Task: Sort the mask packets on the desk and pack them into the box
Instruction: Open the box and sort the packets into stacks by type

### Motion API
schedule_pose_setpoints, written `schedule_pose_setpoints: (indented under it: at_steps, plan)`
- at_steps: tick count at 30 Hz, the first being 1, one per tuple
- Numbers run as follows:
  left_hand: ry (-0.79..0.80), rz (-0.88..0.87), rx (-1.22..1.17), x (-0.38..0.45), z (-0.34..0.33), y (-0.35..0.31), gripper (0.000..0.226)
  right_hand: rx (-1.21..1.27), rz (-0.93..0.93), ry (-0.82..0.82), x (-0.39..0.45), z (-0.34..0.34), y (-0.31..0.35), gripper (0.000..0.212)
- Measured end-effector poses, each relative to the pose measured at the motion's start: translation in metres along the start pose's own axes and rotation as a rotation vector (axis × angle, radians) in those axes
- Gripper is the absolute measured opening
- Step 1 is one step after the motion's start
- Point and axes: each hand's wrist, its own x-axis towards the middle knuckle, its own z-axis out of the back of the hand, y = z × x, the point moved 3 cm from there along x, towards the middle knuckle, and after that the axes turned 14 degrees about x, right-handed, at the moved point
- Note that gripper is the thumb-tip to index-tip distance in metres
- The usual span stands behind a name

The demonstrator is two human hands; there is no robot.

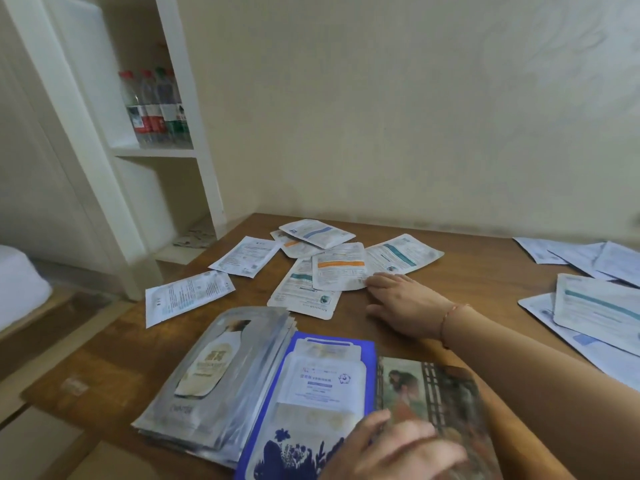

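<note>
Left hand: the left hand (398, 448) lies at 6 o'clock on the near packets, fingers (374, 422) spread; blur hides whether they are gripping.
Near packets: a blue mask packet with a white label and dark flower print (311, 382) lies beside a packet printed with a painted figure (436, 386); at 7 o'clock is a fanned stack of silver foil packets (214, 375).
Writing: all the print is too blurred to read.
Right hand: the right hand (405, 303) lies flat at centre, fingers released and straight, the tips touching a white packet with an orange stripe (341, 268).
Scatter: white mask packets with teal, blue and orange stripes (403, 254) overlap towards 12 o'clock.
Right pile: more white packets (595, 306) are stacked at 3 o'clock.
Table: the brown wooden table (121, 358) shows bare wood at 8 o'clock along its left edge.
Shelf: a white shelf unit (156, 152) at 10 o'clock holds water bottles (156, 109).
</note>
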Motion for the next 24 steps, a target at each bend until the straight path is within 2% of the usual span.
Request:
schedule_pose_setpoints:
  at_steps: [4,6,9,14,17,20,24]
  plan:
    - [-0.236,-0.112,-0.045,0.006,0.004,-0.008,0.021,0.014,0.101,-0.055,-0.066,0.005,-0.023,0.049]
    - [-0.282,-0.109,-0.045,0.012,0.009,-0.021,0.024,0.023,0.113,-0.081,-0.109,0.003,-0.043,0.045]
    - [-0.312,-0.081,-0.086,0.022,0.013,-0.046,0.022,0.067,0.033,-0.135,-0.177,0.001,-0.075,0.042]
    - [-0.114,-0.087,-0.159,0.054,0.013,-0.101,0.046,0.103,-0.044,-0.208,-0.281,0.0,-0.101,0.039]
    - [-0.058,-0.058,-0.167,0.081,0.011,-0.13,0.059,0.14,-0.074,-0.221,-0.333,-0.002,-0.105,0.039]
    - [0.04,-0.011,-0.045,0.113,0.001,-0.146,0.072,0.15,-0.079,-0.251,-0.373,-0.001,-0.107,0.038]
    - [0.307,0.016,0.069,0.146,-0.021,-0.157,0.081,0.161,-0.061,-0.289,-0.411,0.0,-0.111,0.034]
